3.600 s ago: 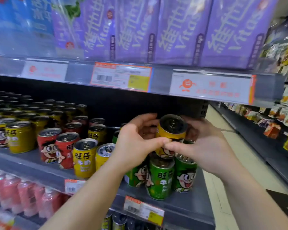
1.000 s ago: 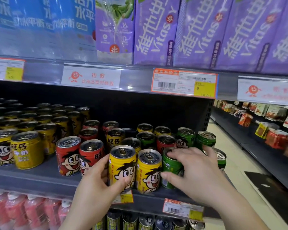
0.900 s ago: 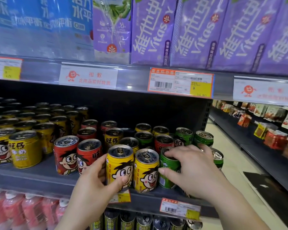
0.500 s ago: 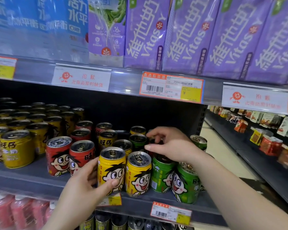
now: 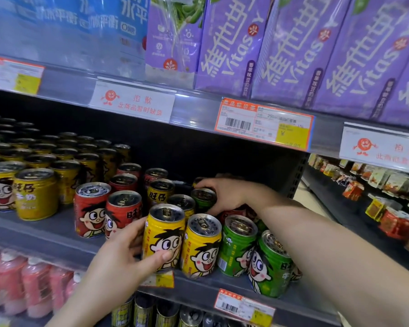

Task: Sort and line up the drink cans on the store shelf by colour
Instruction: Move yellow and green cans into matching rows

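Cartoon-face drink cans stand on the grey middle shelf (image 5: 57, 234). At the front, my left hand (image 5: 128, 256) wraps a yellow can (image 5: 163, 232); a second yellow can (image 5: 202, 244) stands right of it, then two green cans (image 5: 237, 246) (image 5: 269, 263). Two red cans (image 5: 90, 208) stand to the left. My right hand (image 5: 227, 194) reaches deeper into the shelf and closes around a green can (image 5: 203, 198) in the second row. More red and yellow cans sit behind. A red can under my right forearm is mostly hidden.
A block of golden-yellow cans (image 5: 36, 192) fills the shelf's left side. Purple drink cartons (image 5: 293, 50) and blue cartons line the shelf above, with price labels (image 5: 265, 123) on its edge. Pink bottles (image 5: 21, 284) stand below. An aisle with snack packs (image 5: 376, 185) runs on the right.
My right hand left the front green can and reached back to the green can in the second row. My left hand stays on the front yellow can. The view came closer.
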Demonstrator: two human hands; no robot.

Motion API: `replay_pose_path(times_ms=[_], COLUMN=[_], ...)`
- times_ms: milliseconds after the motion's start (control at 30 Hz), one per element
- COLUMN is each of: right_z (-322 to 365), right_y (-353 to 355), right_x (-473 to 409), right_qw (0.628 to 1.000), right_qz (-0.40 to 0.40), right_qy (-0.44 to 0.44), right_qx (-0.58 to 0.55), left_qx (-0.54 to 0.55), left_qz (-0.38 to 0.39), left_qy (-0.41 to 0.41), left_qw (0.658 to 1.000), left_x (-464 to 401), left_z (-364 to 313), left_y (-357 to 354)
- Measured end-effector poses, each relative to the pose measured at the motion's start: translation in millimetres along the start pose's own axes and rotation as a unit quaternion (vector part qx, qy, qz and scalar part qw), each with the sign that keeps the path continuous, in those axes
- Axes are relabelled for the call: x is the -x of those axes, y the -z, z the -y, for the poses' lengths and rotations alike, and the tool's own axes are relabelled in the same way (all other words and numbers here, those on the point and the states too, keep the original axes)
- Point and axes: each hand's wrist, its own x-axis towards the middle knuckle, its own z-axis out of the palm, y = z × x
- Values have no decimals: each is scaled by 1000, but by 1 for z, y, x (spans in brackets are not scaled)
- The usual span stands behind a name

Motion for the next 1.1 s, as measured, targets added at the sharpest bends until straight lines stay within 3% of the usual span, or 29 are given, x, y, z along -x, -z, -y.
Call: replay_pose_path(times_ms=[167,300,533,667,767,1100], right_z=[3,3,-18,-47,-62,-65], right_y=[1,15,51,53,46,13], right_x=[5,28,101,141,156,139], right_qw=[1000,993,956,960,969,968], right_qz=[-11,-115,-228,-223,-172,-104], right_qy=[12,27,33,-34,-92,-227], right_qx=[0,22,-182,-164,-153,-38], left_qx=[-1,0,-25,-17,-15,-48], left_qz=[-8,-1,-18,-24,-16,-32], left_qy=[-8,0,7,8,13,0], left_qw=[1000,1000,999,1000,1000,998], left_x=[1,1,-3,-7,-9,-16], left_z=[-2,1,14,22,32,54], left_y=[-2,0,0,1,4,6])
